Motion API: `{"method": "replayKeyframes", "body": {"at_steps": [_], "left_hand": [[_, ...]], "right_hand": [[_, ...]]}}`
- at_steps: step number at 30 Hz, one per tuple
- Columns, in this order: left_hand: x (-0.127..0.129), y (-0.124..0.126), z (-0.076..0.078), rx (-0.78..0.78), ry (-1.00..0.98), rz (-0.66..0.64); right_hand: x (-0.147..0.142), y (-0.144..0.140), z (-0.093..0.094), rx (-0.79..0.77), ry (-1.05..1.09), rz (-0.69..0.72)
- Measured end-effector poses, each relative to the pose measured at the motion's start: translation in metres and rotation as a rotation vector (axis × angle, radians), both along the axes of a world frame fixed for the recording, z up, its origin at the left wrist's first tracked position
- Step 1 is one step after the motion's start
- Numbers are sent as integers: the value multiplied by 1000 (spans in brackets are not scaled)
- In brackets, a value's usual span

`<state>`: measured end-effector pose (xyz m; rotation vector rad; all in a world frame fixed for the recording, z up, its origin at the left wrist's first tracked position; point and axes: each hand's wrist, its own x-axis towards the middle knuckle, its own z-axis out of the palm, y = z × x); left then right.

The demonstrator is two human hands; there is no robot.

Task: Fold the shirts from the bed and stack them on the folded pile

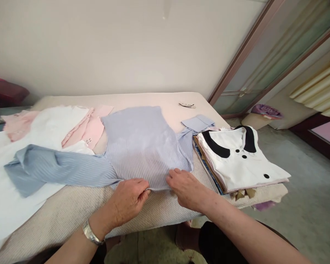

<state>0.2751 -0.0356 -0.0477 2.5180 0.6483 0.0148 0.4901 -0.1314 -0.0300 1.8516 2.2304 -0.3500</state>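
Both hands rest at the near hem of a blue shirt [143, 146] spread flat on a bed [71, 209]. The left hand [128, 200] has its fingers curled together, their tips pinching the hem edge; a bracelet [92, 233] circles its wrist. The right hand [185, 189] lies just beside it, palm down, fingers lightly spread and pressing the hem flat. The two hands are near each other but apart. Beyond the fingertips the shirt body runs away toward the wall. One sleeve [52, 168] stretches out past the left fingers, lying over a white cloth [13, 198] that covers that side of the bed. The other sleeve runs off past the right fingers, its cuff [198, 123] lying further back. Just beside the right fingers, touching the shirt's edge, stands one stack [236, 165] of folded clothes; how many pieces it holds cannot be told, but the top one is white with a black collar and four black buttons. Beyond the left fingers, partly tucked under the shirt, lie pink garments [85, 128], at least two. One small clip [187, 105] lies far beyond the right fingers near the bed's back edge. Nothing lies between the hands and the hem.
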Motion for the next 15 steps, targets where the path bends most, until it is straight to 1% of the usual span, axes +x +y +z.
{"method": "replayKeyframes", "body": {"at_steps": [3,5,7,9,10,12,14,15], "left_hand": [[-2,-1,5,-65,74,-19],[-4,2,11,-149,91,-30],[-8,11,19,-237,96,-23],[-17,24,24,-257,79,38],[-23,31,24,-220,67,91],[-34,44,21,-74,87,195],[-44,53,14,85,189,271],[-46,55,11,136,247,289]], "right_hand": [[2,1,-1,-67,-15,20],[6,2,1,-73,-17,21],[10,2,3,-56,17,10],[16,3,2,-21,71,-10],[18,4,1,-1,86,-24],[23,8,-2,3,60,-61],[27,14,-5,-49,-1,-99],[29,16,-6,-78,-21,-113]]}}
